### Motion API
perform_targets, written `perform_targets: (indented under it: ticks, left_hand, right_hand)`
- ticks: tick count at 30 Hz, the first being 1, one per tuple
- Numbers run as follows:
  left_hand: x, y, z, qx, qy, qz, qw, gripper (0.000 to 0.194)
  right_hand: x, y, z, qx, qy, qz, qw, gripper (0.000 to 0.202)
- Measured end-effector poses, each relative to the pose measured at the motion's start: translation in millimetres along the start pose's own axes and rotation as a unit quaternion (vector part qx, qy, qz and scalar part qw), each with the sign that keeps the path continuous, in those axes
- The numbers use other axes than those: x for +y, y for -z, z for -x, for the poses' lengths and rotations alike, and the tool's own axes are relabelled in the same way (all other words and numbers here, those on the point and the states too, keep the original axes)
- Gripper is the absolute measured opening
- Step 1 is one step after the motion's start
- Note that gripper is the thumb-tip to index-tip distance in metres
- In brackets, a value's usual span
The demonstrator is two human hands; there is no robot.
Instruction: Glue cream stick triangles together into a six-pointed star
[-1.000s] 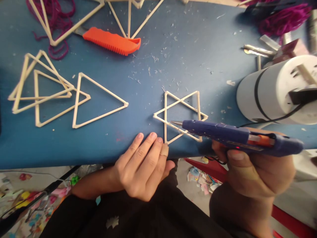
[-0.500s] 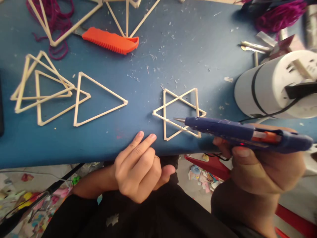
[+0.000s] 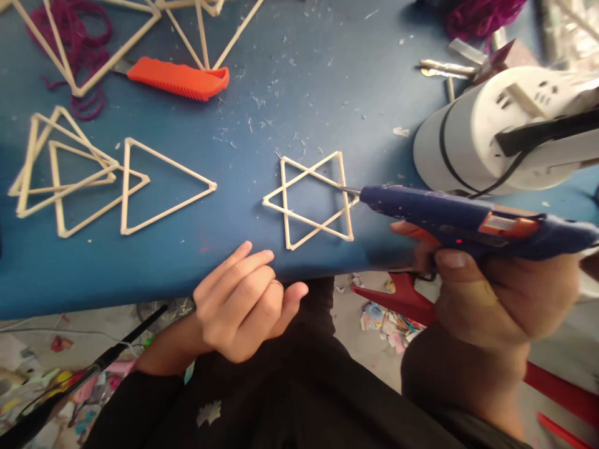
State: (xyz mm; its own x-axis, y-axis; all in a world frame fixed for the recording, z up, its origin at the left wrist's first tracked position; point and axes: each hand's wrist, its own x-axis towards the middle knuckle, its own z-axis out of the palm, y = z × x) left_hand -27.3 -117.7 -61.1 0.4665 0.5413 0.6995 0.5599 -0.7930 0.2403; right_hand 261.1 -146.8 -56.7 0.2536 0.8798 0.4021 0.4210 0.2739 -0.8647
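Note:
Two overlapping stick triangles form a six-pointed star (image 3: 286,201) on the blue table. My right hand (image 3: 500,293) is wrapped round a dark blue glue gun (image 3: 435,209), whose metal tip is at the star's upper right crossing. Just below and left of the star, my left hand (image 3: 246,302) rests near the table edge, palm turned toward me, fingers loosely curled and thumb apart, holding nothing. To the left lie a single stick triangle (image 3: 168,215) and several overlapping triangles (image 3: 58,187).
An orange cutter (image 3: 178,78) lies at the upper left beside purple yarn (image 3: 77,47) and more stick frames (image 3: 116,56). A white power socket tower (image 3: 449,134) with a black plug stands at the right. Scraps litter the blue table (image 3: 318,81) and floor.
The glue gun tip has moved from the star's lower left crossing to its upper right one. The whole view has shifted, so table items appear further left.

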Motion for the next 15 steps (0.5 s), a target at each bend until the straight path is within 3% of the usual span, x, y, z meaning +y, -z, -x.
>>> perform_targets:
  ticks: [4,10,15]
  left_hand:
    - [2.3,-5.7,-8.7,-0.003,-0.007,-0.050,0.999,0.025]
    - [4.7,-14.2,-15.1,-0.026,-0.005,-0.071,0.997,0.050]
    - [5.8,-18.2,-21.9,-0.022,0.045,-0.038,0.998,0.036]
  right_hand:
    - [-2.8,8.1,3.8,-0.073,-0.003,-0.042,0.996,0.037]
    - [-0.2,8.4,8.2,-0.054,-0.041,-0.054,0.996,0.030]
    - [9.8,9.0,13.3,-0.063,-0.046,-0.055,0.995,0.035]
